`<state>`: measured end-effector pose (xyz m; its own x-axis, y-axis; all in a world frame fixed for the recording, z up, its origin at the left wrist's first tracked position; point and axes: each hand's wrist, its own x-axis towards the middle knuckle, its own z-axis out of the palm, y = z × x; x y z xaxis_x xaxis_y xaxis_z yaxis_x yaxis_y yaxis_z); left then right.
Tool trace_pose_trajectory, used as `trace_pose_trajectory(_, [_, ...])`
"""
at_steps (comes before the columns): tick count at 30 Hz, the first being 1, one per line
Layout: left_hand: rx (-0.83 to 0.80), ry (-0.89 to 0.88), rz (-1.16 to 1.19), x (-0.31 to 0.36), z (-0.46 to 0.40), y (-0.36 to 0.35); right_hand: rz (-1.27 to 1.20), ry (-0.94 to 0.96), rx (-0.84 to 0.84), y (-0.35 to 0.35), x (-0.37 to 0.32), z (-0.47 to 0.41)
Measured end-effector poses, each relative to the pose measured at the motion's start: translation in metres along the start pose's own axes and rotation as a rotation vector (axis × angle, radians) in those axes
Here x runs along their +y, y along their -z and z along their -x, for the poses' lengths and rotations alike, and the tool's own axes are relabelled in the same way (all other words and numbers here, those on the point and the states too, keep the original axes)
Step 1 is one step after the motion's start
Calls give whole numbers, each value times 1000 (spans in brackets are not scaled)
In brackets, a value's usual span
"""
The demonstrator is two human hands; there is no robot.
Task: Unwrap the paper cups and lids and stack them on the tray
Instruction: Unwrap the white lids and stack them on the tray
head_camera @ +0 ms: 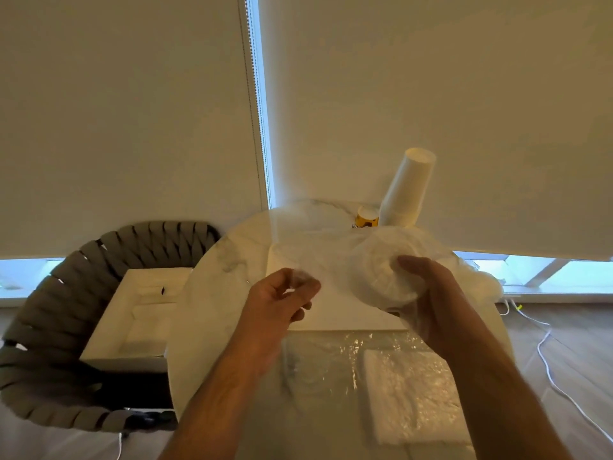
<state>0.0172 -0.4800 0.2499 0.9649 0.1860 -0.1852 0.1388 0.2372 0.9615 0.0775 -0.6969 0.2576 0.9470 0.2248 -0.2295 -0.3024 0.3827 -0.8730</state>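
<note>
1. Two hands worked above the marble table: the right hand grasped the stack of lids, and the left hand pinched the clear plastic wrap.
2. Peeling the wrap away steadily, with the lids squeezed only lightly, would likely keep them nested.
3. White cups stood stacked upside down at the far edge, beyond the pale tray.

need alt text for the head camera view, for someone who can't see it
Over a round marble table, the right hand grips a stack of lids in clear wrap while the left hand pinches the wrap. A stack of white cups stands at the far edge; a woven chair is on the left.
</note>
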Motion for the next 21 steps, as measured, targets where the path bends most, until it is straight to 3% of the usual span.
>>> trace_pose_trajectory(6, [113,-291,-97,14,0,35,-43,-7,132,-24,10,-5])
trace_pose_trajectory(9, [-6,-337,17,15,1,53,-106,-39,177,-31,18,-7])
trace_pose_trajectory(13, [-259,-238,239,21,0,70,-143,-69,200,-42,28,-6])
trace_pose_trajectory(16, [-342,-66,300,22,-1,73,-137,-57,199,-48,30,-3])
trace_pose_trajectory(21, [-416,12,-191,23,-6,65,-46,-44,169,-50,26,0])
